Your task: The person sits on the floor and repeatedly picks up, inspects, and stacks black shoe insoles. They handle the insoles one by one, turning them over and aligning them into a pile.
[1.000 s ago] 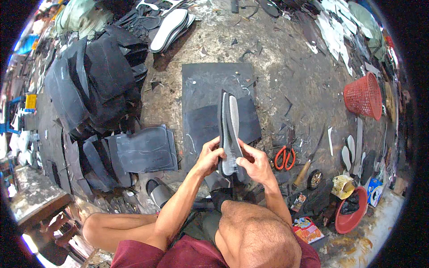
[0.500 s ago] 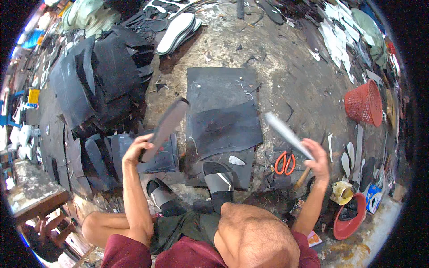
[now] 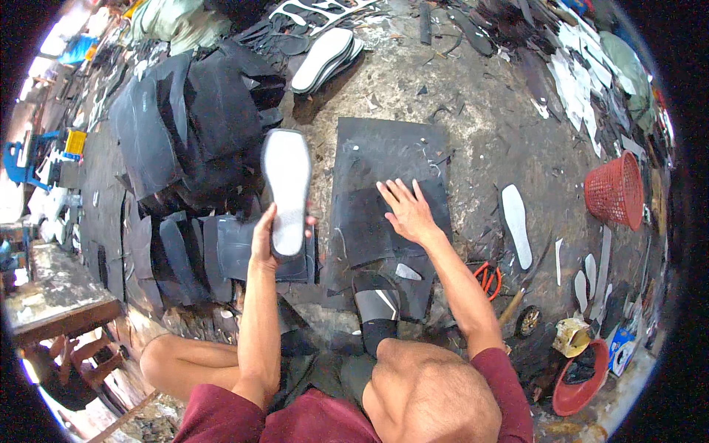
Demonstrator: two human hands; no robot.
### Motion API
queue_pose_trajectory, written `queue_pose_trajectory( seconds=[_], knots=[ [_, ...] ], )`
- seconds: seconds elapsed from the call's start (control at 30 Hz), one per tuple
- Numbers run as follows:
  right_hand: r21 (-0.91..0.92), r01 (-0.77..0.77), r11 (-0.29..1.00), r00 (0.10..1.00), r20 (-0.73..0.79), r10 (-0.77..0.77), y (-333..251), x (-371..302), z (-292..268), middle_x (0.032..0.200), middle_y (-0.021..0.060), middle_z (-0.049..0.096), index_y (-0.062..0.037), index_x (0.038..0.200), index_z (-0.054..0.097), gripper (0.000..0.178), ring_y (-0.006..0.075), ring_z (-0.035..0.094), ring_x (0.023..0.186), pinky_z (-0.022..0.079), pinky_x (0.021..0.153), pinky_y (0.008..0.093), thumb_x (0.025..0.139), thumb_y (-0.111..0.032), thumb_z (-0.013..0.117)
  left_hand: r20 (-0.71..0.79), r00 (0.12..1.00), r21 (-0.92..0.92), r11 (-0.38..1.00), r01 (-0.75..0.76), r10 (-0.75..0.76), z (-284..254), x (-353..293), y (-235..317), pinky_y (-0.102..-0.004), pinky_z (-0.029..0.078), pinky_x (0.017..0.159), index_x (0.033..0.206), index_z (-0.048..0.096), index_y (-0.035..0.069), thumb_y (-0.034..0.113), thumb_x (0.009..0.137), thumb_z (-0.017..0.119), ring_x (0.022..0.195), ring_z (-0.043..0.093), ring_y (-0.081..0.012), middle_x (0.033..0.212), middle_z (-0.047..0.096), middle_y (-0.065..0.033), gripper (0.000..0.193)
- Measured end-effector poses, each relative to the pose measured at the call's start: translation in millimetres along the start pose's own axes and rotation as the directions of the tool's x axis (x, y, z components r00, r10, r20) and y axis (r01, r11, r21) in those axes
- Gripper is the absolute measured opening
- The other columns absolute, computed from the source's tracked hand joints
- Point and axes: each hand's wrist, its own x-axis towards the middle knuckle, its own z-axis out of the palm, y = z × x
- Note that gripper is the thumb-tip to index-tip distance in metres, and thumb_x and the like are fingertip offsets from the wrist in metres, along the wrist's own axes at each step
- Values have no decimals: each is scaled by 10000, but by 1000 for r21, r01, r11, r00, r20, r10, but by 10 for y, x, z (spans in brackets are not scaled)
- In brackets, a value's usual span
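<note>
My left hand [image 3: 267,240] grips a white shoe sole [image 3: 287,184] near its heel, holding it up with the pale face showing. My right hand [image 3: 410,214] lies with fingers spread on a black sheet piece [image 3: 362,240], which rests on a larger black sheet [image 3: 388,144] in front of my feet. Another white sole [image 3: 517,225] lies flat on the floor to the right of that hand. Orange-handled scissors [image 3: 488,280] are partly hidden behind my right forearm. A small white scrap [image 3: 408,272] sits close to my shoe.
Black sheets [image 3: 199,118] are heaped at the left. Several white soles [image 3: 325,59] are stacked at the back. A red mesh basket [image 3: 614,190], a yellowish tin [image 3: 571,336] and a red basin [image 3: 581,391] stand at the right. White scraps [image 3: 580,81] cover the far right floor.
My right hand has let go of its white sole, now on the floor, and moved left onto the black sheet. My left hand has turned its sole, so the white face shows.
</note>
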Motion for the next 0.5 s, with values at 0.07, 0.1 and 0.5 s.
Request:
queue_pose_trajectory(
  seconds=[0.07,0.1,0.5],
  knots=[
    [16,-27,1000,980,199,23,-68,132,-157,1201,92,626,-100,1309,585,494,300,570,1182,344,1087,515,843,-217,698,-150,975,13,986,-166,166,-48,-138,141,-415,610,767,1380,445,-63,360,985,492,998,671,-316,1303,586,-197,580],
    [173,-142,975,921,384,66,-9,159,-295,1057,99,647,-67,1274,606,488,315,626,1053,409,1045,475,825,-221,716,-216,948,9,972,-236,233,-66,-200,181,-410,611,780,1385,442,-57,339,981,504,1010,671,-307,1313,585,-184,569],
    [855,-142,-499,249,518,818,-650,-354,124,1044,60,652,-69,1164,543,402,222,670,878,593,678,414,842,-143,773,-161,965,82,978,-194,205,423,-285,-24,-480,606,792,1376,408,-53,129,865,607,977,683,-365,1250,601,-250,578]
  ],
)
